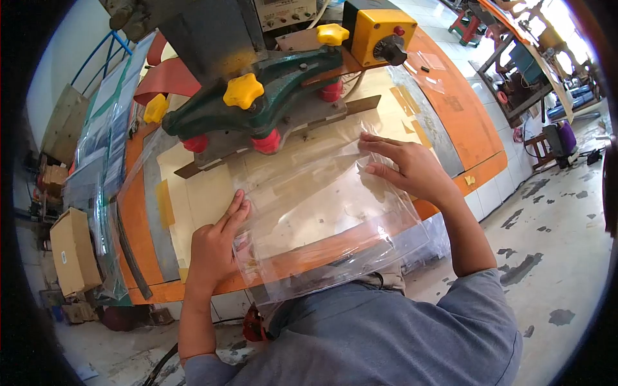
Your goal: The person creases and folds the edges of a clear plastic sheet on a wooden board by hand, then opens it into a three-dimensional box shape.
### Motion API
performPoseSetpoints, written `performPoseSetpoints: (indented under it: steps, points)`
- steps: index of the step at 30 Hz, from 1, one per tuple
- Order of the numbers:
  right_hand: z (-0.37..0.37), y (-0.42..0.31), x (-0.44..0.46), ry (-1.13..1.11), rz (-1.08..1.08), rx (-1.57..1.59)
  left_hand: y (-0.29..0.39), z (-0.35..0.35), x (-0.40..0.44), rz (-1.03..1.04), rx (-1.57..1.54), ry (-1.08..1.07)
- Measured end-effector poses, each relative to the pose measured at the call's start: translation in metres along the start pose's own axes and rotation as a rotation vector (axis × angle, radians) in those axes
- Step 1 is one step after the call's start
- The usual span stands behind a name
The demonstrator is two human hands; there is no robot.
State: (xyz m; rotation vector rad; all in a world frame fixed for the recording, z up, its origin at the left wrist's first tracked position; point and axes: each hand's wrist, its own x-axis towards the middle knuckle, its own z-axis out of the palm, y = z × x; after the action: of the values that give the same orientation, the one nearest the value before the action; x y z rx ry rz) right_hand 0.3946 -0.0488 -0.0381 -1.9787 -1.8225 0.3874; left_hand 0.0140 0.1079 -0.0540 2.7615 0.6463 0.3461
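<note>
A clear plastic sheet (pixel 309 225), possibly layered, lies over the pale work surface of a press, its near part hanging past the orange table edge toward my body. At its left edge is my left hand (pixel 215 251), fingers stretched forward and touching the plastic. My right hand (pixel 409 170) rests on the far right part of the sheet, fingers extended and thumb apart. Just beyond the sheet stands the press head (pixel 283 96), green with yellow star knobs and red spacers. A long thin metal bar (pixel 351 110) runs along its underside, close to the sheet's far edge.
A yellow control box (pixel 380 37) with a black dial sits behind the press on the right. More clear plastic (pixel 103 238) hangs at the table's left side, by a cardboard box (pixel 74 251). The orange tabletop (pixel 467 138) extends right. A workbench (pixel 524 58) stands farther off.
</note>
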Motion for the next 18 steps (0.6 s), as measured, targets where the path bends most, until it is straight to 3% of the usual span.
performPoseSetpoints:
  steps: [12,16,18]
  points:
    - [-0.005,0.016,0.016,0.079,-0.041,0.007,-0.010,-0.010,0.014,-0.039,-0.146,0.035]
    - [-0.003,0.023,0.025,0.030,-0.042,-0.069,-0.022,-0.007,0.022,0.012,-0.021,0.081]
    - [0.000,0.024,0.026,0.035,-0.053,-0.061,-0.024,-0.007,0.023,-0.069,0.027,-0.041]
